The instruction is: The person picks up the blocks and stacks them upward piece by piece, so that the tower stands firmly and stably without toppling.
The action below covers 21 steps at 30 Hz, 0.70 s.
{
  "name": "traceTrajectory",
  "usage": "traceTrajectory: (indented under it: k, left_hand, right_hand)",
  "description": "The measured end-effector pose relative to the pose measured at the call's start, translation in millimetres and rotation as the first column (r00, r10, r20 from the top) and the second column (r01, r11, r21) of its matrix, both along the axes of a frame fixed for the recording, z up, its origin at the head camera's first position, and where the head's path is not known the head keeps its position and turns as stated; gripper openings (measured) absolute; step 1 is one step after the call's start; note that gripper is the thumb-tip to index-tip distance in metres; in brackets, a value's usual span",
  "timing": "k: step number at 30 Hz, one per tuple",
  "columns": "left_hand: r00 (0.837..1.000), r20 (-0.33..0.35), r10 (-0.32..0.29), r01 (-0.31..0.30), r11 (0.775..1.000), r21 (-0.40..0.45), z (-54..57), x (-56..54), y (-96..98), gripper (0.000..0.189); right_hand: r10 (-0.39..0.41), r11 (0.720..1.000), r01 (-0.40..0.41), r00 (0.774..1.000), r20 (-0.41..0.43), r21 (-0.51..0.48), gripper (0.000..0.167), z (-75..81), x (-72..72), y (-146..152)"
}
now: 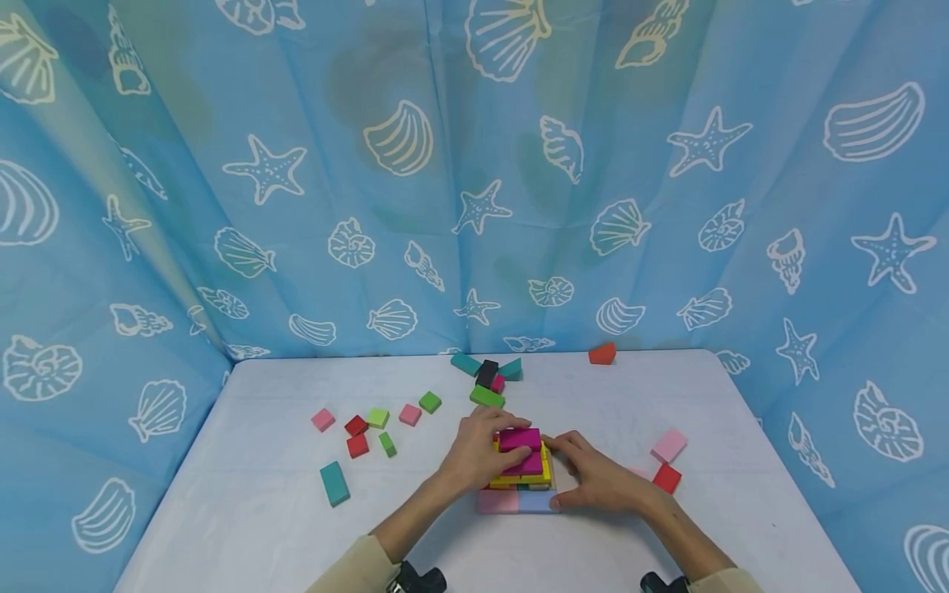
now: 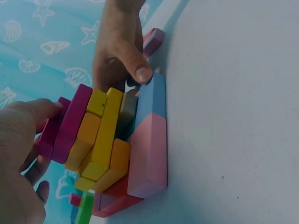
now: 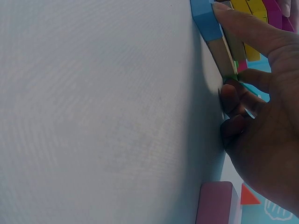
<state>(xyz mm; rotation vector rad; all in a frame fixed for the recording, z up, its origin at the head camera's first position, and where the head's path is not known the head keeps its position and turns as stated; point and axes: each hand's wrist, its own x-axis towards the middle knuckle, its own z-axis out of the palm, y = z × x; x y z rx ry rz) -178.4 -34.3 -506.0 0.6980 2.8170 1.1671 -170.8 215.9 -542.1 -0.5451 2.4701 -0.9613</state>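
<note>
A stack of toy blocks stands on the table, with pink (image 2: 148, 154) and light blue (image 1: 537, 501) blocks along its front bottom layer. Yellow and orange blocks (image 2: 106, 135) form the layers above, and magenta blocks (image 1: 521, 440) lie on top. My left hand (image 1: 474, 451) grips the uppermost magenta block from the left, thumb in front and fingers behind. At the lower right, my right hand (image 1: 602, 478) spans the base: its thumb is on the light blue block and its fingers reach the far end of a plain wooden block (image 3: 221, 57).
Loose pink, red and green blocks (image 1: 378, 417) lie to the left, with a teal block (image 1: 335, 483) nearer. Behind the stack is a cluster with a black block (image 1: 487, 373). Pink (image 1: 670, 445) and red (image 1: 666, 478) blocks lie right, and an orange-red block (image 1: 603, 353) at the back edge.
</note>
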Motion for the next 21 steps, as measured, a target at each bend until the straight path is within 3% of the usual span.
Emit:
traceTrajectory:
  k: [5, 11, 16, 21]
  left_hand:
    - [0.999, 0.044, 0.02, -0.024, 0.995, 0.1, 1.5, -11.1, -8.2, 0.045]
    - [0.994, 0.053, 0.1, -0.109, 0.97, 0.218, -13.0, -43.5, -31.2, 0.042]
    - [0.981, 0.057, 0.185, -0.192, 0.966, 0.171, -35.1, -63.5, -50.4, 0.041]
    - [0.98, 0.02, 0.196, -0.197, 0.977, 0.084, -48.3, -74.2, -55.6, 0.041]
  right_hand:
    - [0.006, 1.0, -0.006, 1.0, -0.005, 0.0, 0.095, -1.7, -0.9, 0.5]
    - [-0.007, 1.0, 0.007, 1.0, 0.015, -0.003, 0.096, -2.9, -1.9, -0.6]
    - [-0.015, 1.0, 0.015, 0.999, 0.032, 0.005, 0.097, -3.7, -2.7, -2.5]
    - [-0.026, 1.0, 0.025, 0.999, 0.033, 0.014, 0.097, -3.3, -3.2, -2.4]
